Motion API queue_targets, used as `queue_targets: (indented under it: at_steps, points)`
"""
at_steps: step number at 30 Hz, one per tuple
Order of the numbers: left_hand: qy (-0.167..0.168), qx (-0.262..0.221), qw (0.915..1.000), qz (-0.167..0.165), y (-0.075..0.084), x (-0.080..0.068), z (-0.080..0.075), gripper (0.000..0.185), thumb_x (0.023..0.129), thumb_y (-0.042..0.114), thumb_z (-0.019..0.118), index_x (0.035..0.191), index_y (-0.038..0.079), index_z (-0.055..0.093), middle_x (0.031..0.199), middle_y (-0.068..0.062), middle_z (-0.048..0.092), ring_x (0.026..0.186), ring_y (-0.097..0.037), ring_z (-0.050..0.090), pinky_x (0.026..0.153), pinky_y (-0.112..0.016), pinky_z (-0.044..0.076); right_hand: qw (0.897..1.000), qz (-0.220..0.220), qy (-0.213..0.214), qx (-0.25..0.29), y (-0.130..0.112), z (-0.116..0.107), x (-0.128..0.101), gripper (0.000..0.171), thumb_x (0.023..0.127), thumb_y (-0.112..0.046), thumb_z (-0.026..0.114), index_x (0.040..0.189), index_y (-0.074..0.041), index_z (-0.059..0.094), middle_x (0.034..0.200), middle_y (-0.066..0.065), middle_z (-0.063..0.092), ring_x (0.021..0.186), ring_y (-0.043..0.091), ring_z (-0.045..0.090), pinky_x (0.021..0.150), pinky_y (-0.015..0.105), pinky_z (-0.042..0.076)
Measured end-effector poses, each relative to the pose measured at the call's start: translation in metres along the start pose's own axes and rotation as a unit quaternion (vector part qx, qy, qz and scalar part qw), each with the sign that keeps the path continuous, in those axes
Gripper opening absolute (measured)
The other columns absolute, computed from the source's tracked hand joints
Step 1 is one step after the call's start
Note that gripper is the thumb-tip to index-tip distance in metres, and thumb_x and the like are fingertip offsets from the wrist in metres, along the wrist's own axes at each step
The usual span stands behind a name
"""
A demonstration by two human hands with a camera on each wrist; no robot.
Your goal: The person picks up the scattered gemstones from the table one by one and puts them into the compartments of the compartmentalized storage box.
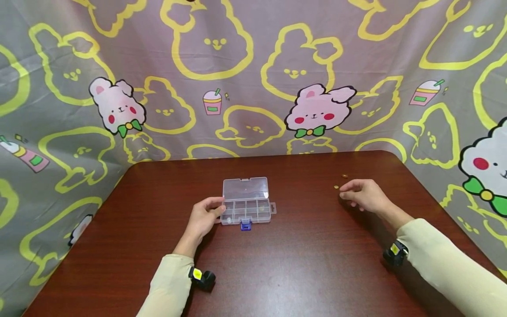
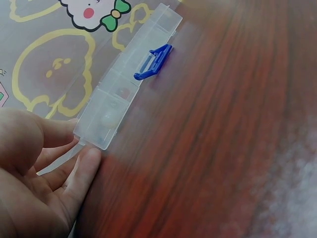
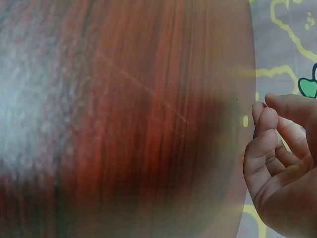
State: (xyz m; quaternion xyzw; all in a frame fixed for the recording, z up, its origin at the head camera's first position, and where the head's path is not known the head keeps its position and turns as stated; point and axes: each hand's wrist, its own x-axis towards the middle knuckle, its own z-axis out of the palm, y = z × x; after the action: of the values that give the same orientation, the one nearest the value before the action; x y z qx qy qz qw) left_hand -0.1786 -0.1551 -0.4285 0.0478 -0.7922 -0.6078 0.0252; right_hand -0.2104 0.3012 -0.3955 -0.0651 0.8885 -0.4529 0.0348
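A clear plastic compartment box stands on the table, its lid raised at the back and its blue latch hanging at the front. My left hand grips the box's left end between thumb and fingers. A small whitish round piece and a reddish one show through its wall. My right hand hovers at the right, thumb and finger bent close together; whether something tiny is between the tips cannot be made out. Just left of them lies a small yellow-green piece.
A small amber piece lies farther back on the brown table, near the right hand. A patterned cloth hangs behind the table and along both sides. Both wrists carry small black cameras.
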Motion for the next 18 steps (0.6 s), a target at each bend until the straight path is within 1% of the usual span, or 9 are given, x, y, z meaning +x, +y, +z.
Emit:
queue_targets:
  at_steps: [7,13,15,18]
  points:
    - [0.002,-0.002,1.0,0.001,0.0,0.0,0.0,0.028,0.093,0.0,0.068,0.12,-0.001,0.069,0.115,-0.021,0.068,0.09,-0.02,0.067,0.068,-0.03,0.059,1.0,-0.005,-0.002,0.003,-0.003,0.008,0.001,0.022,0.089,-0.006,0.074,0.106,0.007,0.069,0.074,0.011,0.067,0.052,0.016,0.053,0.041,0.028,0.044]
    - [0.003,0.005,1.0,0.001,0.0,-0.001,0.0,0.027,0.093,0.0,0.068,0.12,-0.001,0.069,0.115,-0.02,0.068,0.092,-0.021,0.066,0.069,-0.03,0.059,1.0,-0.016,-0.007,0.004,-0.007,0.016,0.002,0.022,0.088,-0.007,0.075,0.105,0.006,0.07,0.085,0.01,0.07,0.054,0.017,0.056,0.04,0.029,0.045]
    - [0.003,0.007,1.0,0.0,0.0,-0.001,0.0,0.028,0.093,0.0,0.068,0.12,-0.001,0.069,0.115,-0.02,0.068,0.092,-0.021,0.066,0.069,-0.03,0.059,1.0,-0.018,-0.009,0.003,-0.008,0.018,0.002,0.021,0.088,-0.006,0.075,0.105,0.005,0.07,0.084,0.011,0.07,0.055,0.016,0.056,0.041,0.028,0.045]
    - [0.003,0.006,1.0,0.0,0.0,0.0,0.001,0.028,0.093,0.0,0.068,0.12,-0.001,0.069,0.115,-0.02,0.068,0.092,-0.021,0.066,0.069,-0.03,0.059,1.0,-0.021,-0.013,0.006,-0.009,0.022,0.003,0.02,0.088,-0.006,0.075,0.104,0.005,0.07,0.079,0.011,0.069,0.055,0.016,0.056,0.04,0.028,0.045]
